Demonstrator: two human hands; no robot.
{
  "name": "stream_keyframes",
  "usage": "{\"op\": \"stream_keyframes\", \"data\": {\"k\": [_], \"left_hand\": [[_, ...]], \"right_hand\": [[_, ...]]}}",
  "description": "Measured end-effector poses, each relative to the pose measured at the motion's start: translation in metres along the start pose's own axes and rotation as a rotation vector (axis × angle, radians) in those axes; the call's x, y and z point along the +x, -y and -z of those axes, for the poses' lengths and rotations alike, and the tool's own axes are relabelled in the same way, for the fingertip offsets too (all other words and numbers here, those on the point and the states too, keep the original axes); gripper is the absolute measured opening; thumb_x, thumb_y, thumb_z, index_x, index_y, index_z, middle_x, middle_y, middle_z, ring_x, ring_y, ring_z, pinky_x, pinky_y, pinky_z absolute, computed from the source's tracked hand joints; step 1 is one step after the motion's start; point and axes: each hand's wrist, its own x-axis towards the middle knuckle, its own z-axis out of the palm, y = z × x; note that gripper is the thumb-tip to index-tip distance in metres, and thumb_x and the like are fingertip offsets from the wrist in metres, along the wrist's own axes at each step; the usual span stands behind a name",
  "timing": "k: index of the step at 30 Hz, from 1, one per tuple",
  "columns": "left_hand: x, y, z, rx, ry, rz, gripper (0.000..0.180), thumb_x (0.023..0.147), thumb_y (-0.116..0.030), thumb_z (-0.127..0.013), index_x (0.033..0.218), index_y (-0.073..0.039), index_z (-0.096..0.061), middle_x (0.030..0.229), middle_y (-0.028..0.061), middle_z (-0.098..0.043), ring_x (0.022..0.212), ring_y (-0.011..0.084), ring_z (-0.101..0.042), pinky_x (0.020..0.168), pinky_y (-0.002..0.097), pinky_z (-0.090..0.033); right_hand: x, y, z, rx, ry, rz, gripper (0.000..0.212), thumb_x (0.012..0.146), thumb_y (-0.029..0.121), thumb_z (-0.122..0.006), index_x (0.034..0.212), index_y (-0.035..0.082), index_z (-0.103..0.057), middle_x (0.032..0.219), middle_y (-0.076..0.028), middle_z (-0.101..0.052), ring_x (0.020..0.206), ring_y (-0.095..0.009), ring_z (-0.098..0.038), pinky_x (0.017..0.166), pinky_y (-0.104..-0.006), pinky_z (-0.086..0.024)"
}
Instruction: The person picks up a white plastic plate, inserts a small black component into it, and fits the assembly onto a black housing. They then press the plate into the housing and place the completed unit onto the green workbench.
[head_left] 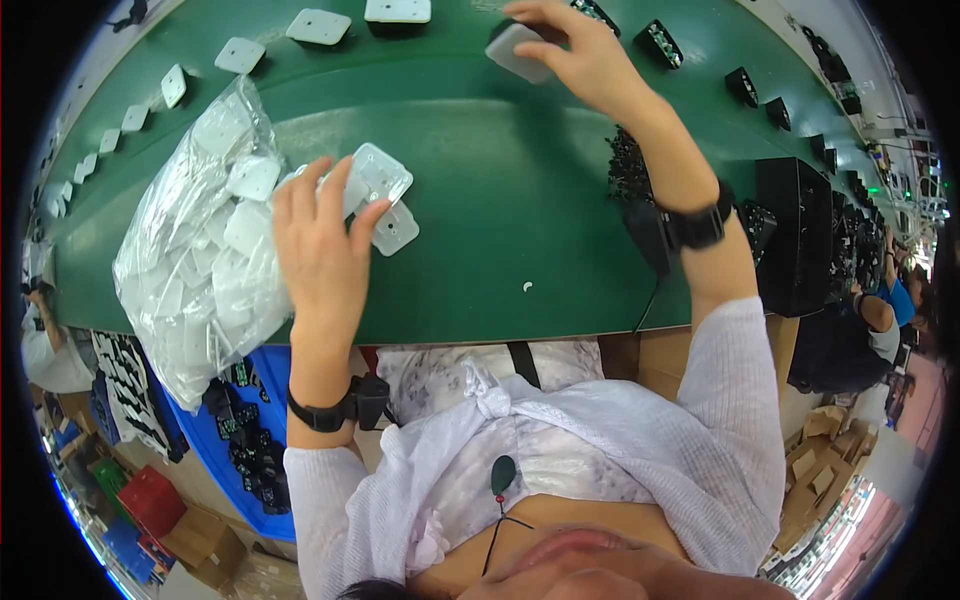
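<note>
My left hand [325,240] is at the right side of a clear plastic bag, its thumb and fingers around the edge of a white plastic cover [382,174]. Another white plastic cover [396,230] lies on the table partly under that one. More white covers fill the bag [205,250]. My right hand [575,55] reaches to the far part of the table. Its thumb and fingers pinch a white-topped case [516,52] with a dark underside, slightly blurred. The fingers hide part of that case.
White-topped pieces [240,55] form a curved row along the far left of the green table [470,270]. Open black cases [660,44] line the far right. Small black parts [628,170] lie beneath my right forearm, near a black box [793,235]. A blue bin [215,440] stands lower left.
</note>
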Motion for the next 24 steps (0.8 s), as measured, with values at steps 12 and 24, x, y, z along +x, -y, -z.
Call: {"op": "stream_keyframes", "data": {"k": [12, 24], "left_hand": [[0.003, -0.003, 0.006, 0.206, 0.185, 0.041, 0.042, 0.078, -0.023, -0.074, 0.115, -0.006, -0.063, 0.116, 0.0096, -0.060, 0.112, 0.0309, -0.052, 0.091, 0.0434, -0.041], [0.010, 0.012, 0.024, 0.031, -0.164, 0.188, 0.008, 0.087, -0.003, -0.067, 0.095, -0.002, -0.069, 0.086, 0.0077, -0.061, 0.068, 0.0202, -0.058, 0.060, 0.0312, -0.046]], "right_hand": [[0.124, -0.062, 0.033, -0.419, 0.483, -0.129, 0.040, 0.079, 0.018, -0.069, 0.115, 0.001, -0.067, 0.103, -0.016, -0.071, 0.093, -0.024, -0.066, 0.083, -0.0350, -0.052], [-0.005, 0.028, 0.075, -0.556, 0.000, 0.132, 0.033, 0.082, 0.025, -0.070, 0.102, -0.001, -0.064, 0.089, -0.017, -0.064, 0.087, -0.029, -0.062, 0.079, -0.0399, -0.050]]}}
